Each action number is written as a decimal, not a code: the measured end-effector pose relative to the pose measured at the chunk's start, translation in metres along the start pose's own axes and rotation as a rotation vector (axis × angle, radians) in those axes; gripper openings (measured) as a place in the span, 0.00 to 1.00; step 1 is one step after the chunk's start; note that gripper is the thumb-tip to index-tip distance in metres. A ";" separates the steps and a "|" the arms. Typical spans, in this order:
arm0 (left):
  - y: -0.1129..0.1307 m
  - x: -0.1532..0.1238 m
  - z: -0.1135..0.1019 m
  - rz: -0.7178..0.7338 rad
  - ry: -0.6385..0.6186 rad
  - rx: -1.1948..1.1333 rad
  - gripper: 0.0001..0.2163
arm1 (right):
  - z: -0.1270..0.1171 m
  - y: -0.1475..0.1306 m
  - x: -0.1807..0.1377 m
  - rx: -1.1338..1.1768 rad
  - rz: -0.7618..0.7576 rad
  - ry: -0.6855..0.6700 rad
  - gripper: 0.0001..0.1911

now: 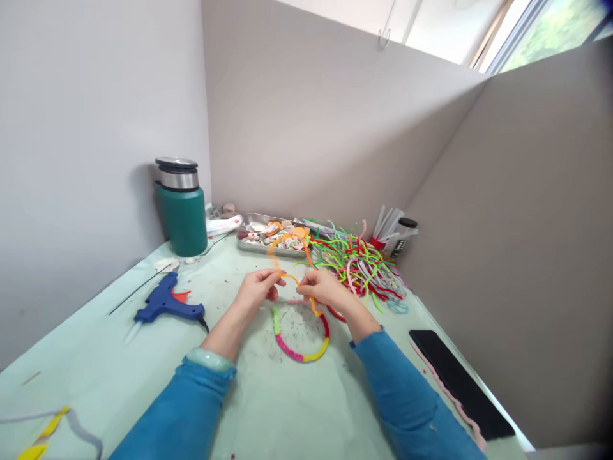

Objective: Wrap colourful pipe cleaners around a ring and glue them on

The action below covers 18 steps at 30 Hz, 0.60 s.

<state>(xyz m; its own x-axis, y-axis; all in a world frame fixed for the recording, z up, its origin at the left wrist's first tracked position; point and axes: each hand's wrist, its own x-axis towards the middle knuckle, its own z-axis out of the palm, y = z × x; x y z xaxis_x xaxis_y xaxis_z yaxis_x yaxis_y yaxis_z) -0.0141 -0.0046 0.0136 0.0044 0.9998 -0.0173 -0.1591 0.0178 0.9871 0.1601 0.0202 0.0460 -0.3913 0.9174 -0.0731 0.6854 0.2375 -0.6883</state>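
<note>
My left hand [258, 285] pinches an orange pipe cleaner [292, 277] near the middle of the table. On its other side, my right hand [323, 287] has its fingers closed on the same orange strand, which loops up toward the tray and hangs down below the fingers. Just beneath both hands lies a ring [302, 358] wound in green, pink, yellow and red sections. Part of the ring's upper right side is covered by the orange strand and my right hand.
A blue glue gun [167, 301] lies at left, before a green flask [182, 214]. Behind my hands are a metal tray [249, 246] of small pieces and a heap of coloured pipe cleaners [364, 262]. A black slab [460, 383] lies at right. Grey partitions [311, 121] enclose the table.
</note>
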 end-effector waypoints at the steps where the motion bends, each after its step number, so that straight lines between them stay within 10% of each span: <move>1: 0.000 0.001 0.000 -0.025 0.005 0.017 0.17 | 0.003 0.003 -0.004 0.000 0.019 -0.004 0.07; 18: -0.004 0.000 0.001 -0.109 -0.188 -0.237 0.15 | 0.025 0.025 -0.019 0.017 0.109 -0.065 0.10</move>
<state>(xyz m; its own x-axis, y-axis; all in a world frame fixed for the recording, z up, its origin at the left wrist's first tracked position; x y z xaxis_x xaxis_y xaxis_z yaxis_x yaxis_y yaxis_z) -0.0128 -0.0049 0.0099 0.2131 0.9746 -0.0691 -0.3734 0.1466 0.9160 0.1693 0.0003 0.0118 -0.3544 0.9146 -0.1945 0.7157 0.1314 -0.6860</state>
